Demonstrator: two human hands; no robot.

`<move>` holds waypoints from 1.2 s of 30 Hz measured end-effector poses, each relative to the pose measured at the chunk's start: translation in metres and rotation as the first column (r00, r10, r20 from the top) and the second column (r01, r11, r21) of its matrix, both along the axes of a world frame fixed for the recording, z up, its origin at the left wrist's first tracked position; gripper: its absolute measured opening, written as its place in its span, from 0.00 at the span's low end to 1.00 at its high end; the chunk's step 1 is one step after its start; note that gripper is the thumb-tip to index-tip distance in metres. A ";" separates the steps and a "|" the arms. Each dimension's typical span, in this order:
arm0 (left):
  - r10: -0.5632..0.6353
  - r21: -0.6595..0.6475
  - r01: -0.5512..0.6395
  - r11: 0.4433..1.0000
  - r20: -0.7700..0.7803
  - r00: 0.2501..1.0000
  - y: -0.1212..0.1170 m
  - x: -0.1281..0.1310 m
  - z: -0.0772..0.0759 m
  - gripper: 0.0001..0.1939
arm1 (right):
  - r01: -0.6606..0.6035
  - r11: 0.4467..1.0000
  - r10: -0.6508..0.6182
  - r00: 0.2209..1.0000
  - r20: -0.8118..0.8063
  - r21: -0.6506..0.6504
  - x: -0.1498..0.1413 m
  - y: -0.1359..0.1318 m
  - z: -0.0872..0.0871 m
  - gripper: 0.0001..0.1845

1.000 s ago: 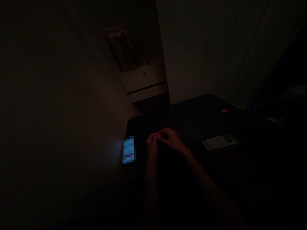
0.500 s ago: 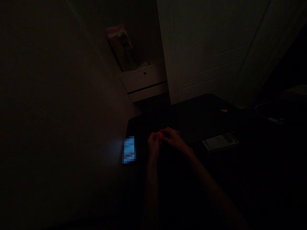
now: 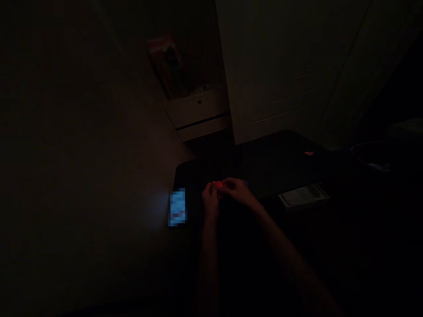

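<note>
The room is very dark, and 2 bare hands meet over the near side of a black table (image 3: 274, 160). Between their fingertips sits a small red piece (image 3: 219, 184), the most vivid spot of colour near the hands. The left hand (image 3: 210, 198) has its fingers curled in, and its grip appears to pinch the piece from the left side. The right hand (image 3: 236, 190) comes in from the right, thumb and fingers drawn together, and its grip seems to pinch the same piece from the opposite side. The piece therefore lies just right of the left grip and just left of the right grip, touching both, so neither hand is clearly nearer. Its long axis cannot be told: the fingers cover much of it and the light is too low.

Just beyond the right hand, a purple thing (image 3: 245, 182) shows only in part. To the left of both hands, well apart from the piece, a lit screen (image 3: 177, 208) glows blue beside the wall (image 3: 132, 193). A second, orange-red piece (image 3: 309, 153) lies on the far right part of the table. Below the table's near edge there is a pale printed item (image 3: 304, 196), and farther right a thin cable (image 3: 353, 150) curves through the dark.
</note>
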State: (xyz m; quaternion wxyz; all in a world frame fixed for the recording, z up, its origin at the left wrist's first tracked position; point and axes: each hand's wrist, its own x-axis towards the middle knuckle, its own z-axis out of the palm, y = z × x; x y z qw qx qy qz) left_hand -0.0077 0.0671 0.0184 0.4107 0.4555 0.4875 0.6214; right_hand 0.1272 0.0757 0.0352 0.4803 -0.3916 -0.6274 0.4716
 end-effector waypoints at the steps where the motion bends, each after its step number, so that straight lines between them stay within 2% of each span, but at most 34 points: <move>1: -0.007 -0.001 0.007 1.000 0.002 1.000 0.000 0.000 0.000 0.26 | 0.020 1.000 -0.020 1.000 0.019 0.006 0.000 0.000 0.001 0.16; 5: -0.048 -0.035 0.050 0.998 0.056 0.997 0.000 0.001 0.000 0.30 | 0.183 0.982 -0.185 0.982 0.030 0.055 -0.001 0.002 -0.001 0.12; 9: -0.039 -0.024 0.037 0.999 -0.049 0.998 -0.002 0.001 0.002 0.26 | 0.260 0.957 -0.271 0.959 0.078 0.126 0.001 0.007 -0.006 0.12; 13: -0.074 0.036 0.076 0.996 -0.063 0.995 -0.003 0.003 0.005 0.19 | 0.240 0.953 -0.260 0.961 0.094 0.184 0.003 0.007 -0.008 0.13; 20: -0.103 0.068 0.103 0.992 -0.006 0.995 0.002 0.001 -0.002 0.18 | 0.175 0.952 -0.204 0.974 0.095 0.252 0.005 0.006 -0.005 0.12; 27: -0.091 0.049 0.097 0.994 -0.111 0.990 0.005 -0.004 -0.007 0.16 | 0.065 0.958 -0.107 0.984 0.141 0.278 0.014 0.006 -0.004 0.12; 32: -0.080 0.066 0.096 0.993 -0.203 0.976 0.002 -0.006 -0.003 0.13 | 0.038 0.956 -0.087 0.984 0.157 0.290 0.012 0.008 -0.009 0.12; 36: -0.036 0.080 0.053 0.995 -0.200 0.979 0.001 -0.006 -0.002 0.12 | 0.034 0.959 -0.084 0.982 0.167 0.281 0.007 0.007 -0.008 0.12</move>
